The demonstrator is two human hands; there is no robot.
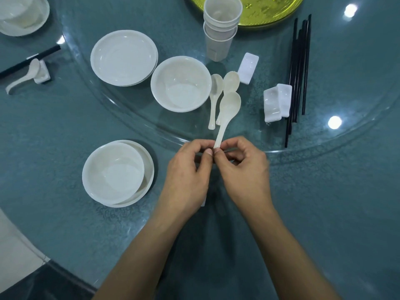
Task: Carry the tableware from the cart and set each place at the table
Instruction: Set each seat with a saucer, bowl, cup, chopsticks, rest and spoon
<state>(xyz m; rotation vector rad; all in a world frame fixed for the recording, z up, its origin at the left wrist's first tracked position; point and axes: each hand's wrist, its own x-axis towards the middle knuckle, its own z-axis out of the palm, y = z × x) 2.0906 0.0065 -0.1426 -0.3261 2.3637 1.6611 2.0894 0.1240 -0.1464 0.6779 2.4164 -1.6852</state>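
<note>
Your left hand (pixel 186 169) and right hand (pixel 244 167) each hold a pinch grip on the spoon (pixel 229 105) at its handle tip. The long axis points to 12 o'clock. The bowl (pixel 112 169) lies at 9 o'clock, nearer your left hand.

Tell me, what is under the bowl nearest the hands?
A white plate lies under the bowl, its rim showing on the right and near sides. The bowl covers the plate's middle, so anything lying there cannot be seen.
</note>
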